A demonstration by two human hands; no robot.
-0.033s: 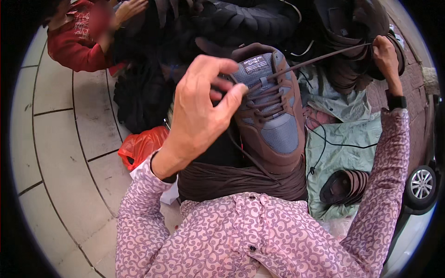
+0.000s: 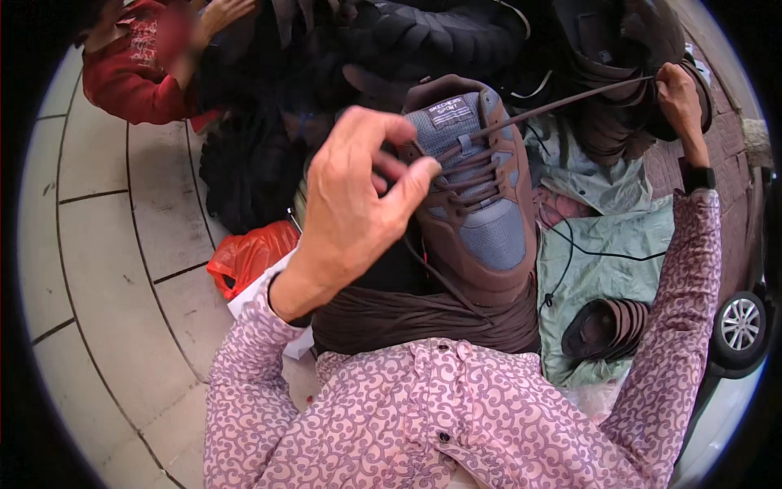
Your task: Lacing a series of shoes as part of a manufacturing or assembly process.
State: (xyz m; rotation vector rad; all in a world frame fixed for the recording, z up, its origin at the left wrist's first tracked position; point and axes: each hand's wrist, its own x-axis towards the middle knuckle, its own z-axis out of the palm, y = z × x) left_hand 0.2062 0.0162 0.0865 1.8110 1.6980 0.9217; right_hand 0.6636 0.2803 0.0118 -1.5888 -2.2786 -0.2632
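Note:
A brown and blue-grey sneaker (image 2: pixel 491 236) sits before me, toe toward my body, its brown laces threaded across the tongue. My right hand (image 2: pixel 683 102), raised at the far right, is closed on the end of a shoelace (image 2: pixel 574 102), which runs taut from the upper eyelets. At the left side of the shoe's collar is my left hand (image 2: pixel 362 191), fingers curled and the thumb held apart from them. Its thumb tip is at the lacing; whether it touches cannot be made out. Another lace end trails down past the toe. A thick bundle of brown laces (image 2: pixel 423 322) lies across my lap.
Dark shoes (image 2: pixel 440 37) are heaped beyond the sneaker, with brown shoe pieces (image 2: pixel 623 49) at the upper right. A red plastic bag (image 2: pixel 248 257) rests on the tiles at left. Stacked brown pieces (image 2: pixel 607 328) lie on green sheeting (image 2: pixel 611 232). Another person in a red sleeve (image 2: pixel 134 90) is at upper left.
My left hand has shifted slightly down and to the right, its thumb now nearer the lacing. My right hand and the taut lace are almost unchanged.

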